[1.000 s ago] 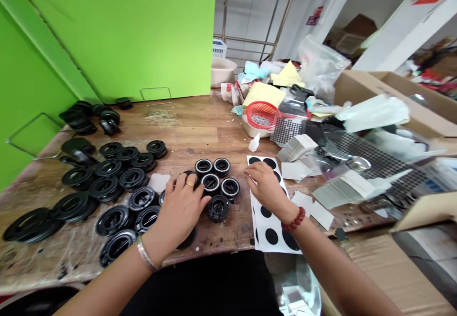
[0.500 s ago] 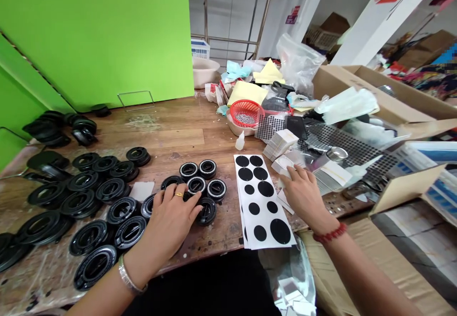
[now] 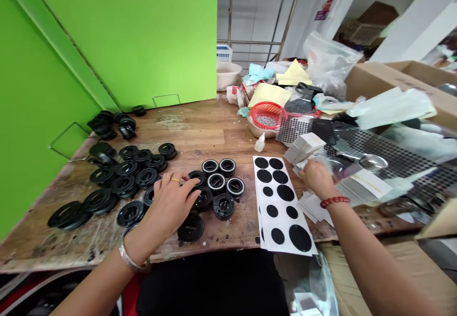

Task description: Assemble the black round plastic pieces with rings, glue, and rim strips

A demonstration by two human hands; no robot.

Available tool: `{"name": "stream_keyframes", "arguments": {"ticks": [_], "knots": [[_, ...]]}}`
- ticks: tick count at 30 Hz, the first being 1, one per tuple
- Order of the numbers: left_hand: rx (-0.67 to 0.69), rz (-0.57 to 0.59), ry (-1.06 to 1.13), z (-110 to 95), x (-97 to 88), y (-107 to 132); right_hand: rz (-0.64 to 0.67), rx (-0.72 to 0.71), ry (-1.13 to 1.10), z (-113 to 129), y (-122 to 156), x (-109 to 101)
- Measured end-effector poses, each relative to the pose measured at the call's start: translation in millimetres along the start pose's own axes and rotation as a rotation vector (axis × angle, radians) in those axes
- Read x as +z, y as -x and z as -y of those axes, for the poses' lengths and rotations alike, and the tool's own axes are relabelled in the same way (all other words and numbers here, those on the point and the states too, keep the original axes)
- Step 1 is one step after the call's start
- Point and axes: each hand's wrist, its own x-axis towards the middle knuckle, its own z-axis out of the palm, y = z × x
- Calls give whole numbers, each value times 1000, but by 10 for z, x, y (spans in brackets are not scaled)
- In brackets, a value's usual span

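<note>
My left hand (image 3: pixel 173 201) lies over the black round parts, fingers lightly bent and apart, thumb beside a glossy black ring (image 3: pixel 202 199). Its fingertips touch or hover just above another black ring (image 3: pixel 196 178); I cannot tell which. Several small rings with pale rims (image 3: pixel 216 182) sit close to its right. At the right, my right hand (image 3: pixel 317 179) is bent over small white cards (image 3: pixel 314 206) by a white card stack (image 3: pixel 305 145). Its fingers are curled, blurred and partly hidden. Between the hands lies a white sheet with black round stickers (image 3: pixel 281 199).
Many black rings (image 3: pixel 124 186) cover the left of the wooden table (image 3: pixel 203 135). A red basket (image 3: pixel 268 115), a small white bottle (image 3: pixel 260 143), perforated sheets (image 3: pixel 403 149) and a cardboard box (image 3: pixel 371 85) stand farther right. Green panels (image 3: pixel 143 35) rise behind.
The view has swung to the left. My right hand has turned and curled more over the white cards, which now lie more spread. A larger black disc shows below my left hand.
</note>
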Motion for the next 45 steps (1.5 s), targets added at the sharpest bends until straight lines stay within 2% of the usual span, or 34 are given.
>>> {"name": "stream_keyframes", "arguments": {"ticks": [3,6,8,12,15,17,21,22,23,25,27,29,32,35,38,42,45], "knots": [[-40,-26,33,139,-16,143,36,5,2,-23,1,-85],[-26,-42,97,173,37,311,-5,-3,16,45,125,-216],[-8,-54,142,130,88,407,-134,-90,-36,185,274,-276],[32,-64,209,-23,158,511,-472,-446,-225,585,557,-280],[53,-51,241,-96,173,529,-562,-474,-222,738,626,-216],[56,-60,254,-110,171,533,-500,-442,-203,696,627,-150],[55,-31,286,-110,150,542,-108,-476,-257,432,653,-32],[55,-14,291,-114,144,543,-49,-497,-301,383,677,-32],[55,0,295,-121,140,541,-48,-522,-355,361,710,-51],[58,15,298,-143,142,533,-196,-581,-483,419,809,-146],[67,17,293,-170,159,521,-405,-647,-632,615,952,-277],[70,9,275,-198,185,510,-477,-740,-785,898,1114,-375],[65,-9,232,-240,206,504,-455,-909,-909,1297,1307,-370],[72,3,202,-288,186,507,-409,-1037,-882,1496,1383,-250],[85,44,185,-335,151,507,-349,-1063,-852,1510,1387,-183],[99,111,158,-368,123,494,-253,-1053,-893,1416,1367,-216],[104,127,129,-379,110,489,-253,-988,-904,1338,1342,-223]]}}
